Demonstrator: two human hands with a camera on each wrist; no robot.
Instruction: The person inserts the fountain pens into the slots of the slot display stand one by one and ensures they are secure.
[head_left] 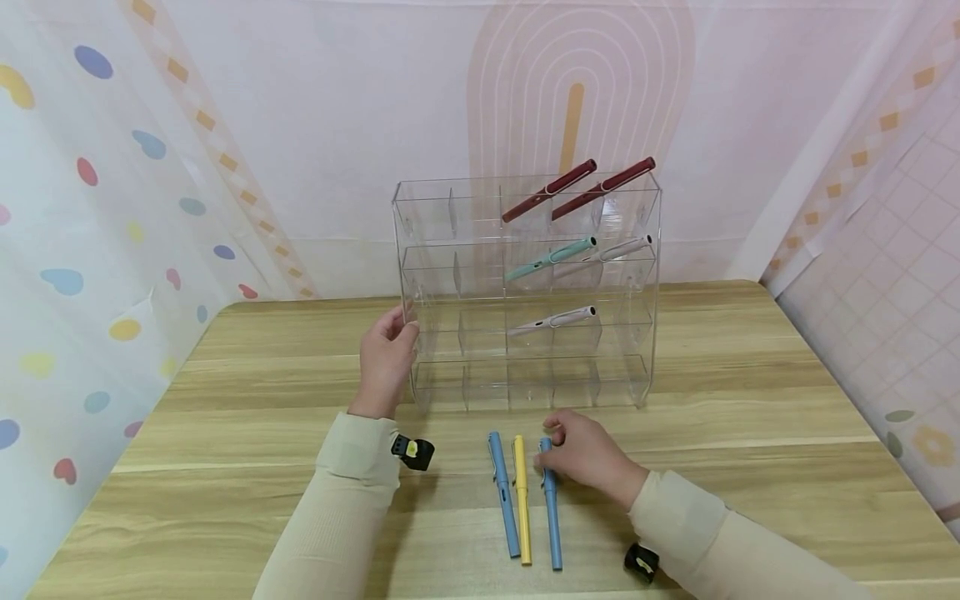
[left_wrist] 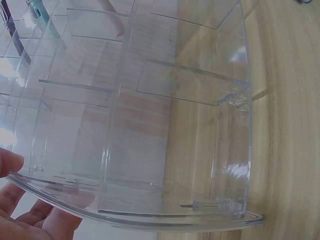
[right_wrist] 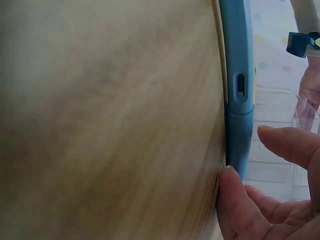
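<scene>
My left hand (head_left: 386,358) grips the left side panel of a clear acrylic pen rack (head_left: 483,371), thumb and fingers on either side of its edge, as the left wrist view also shows. Over the right-hand blue pen (head_left: 552,517) my right hand (head_left: 592,454) bends down. In the right wrist view a fingertip (right_wrist: 229,172) touches this blue pen (right_wrist: 240,75) near its end, while the thumb stands a little apart from it. Left of it on the table lie a yellow pen (head_left: 522,500) and another blue pen (head_left: 504,500).
The rack's upper tier bears two dark red pens (head_left: 551,190) (head_left: 603,189). Below them lean a mint green pen (head_left: 551,258) and a pale pen (head_left: 607,256), and lower still a pale pink pen (head_left: 555,321). A patterned cloth (head_left: 337,125) hangs behind the wooden table (head_left: 225,433).
</scene>
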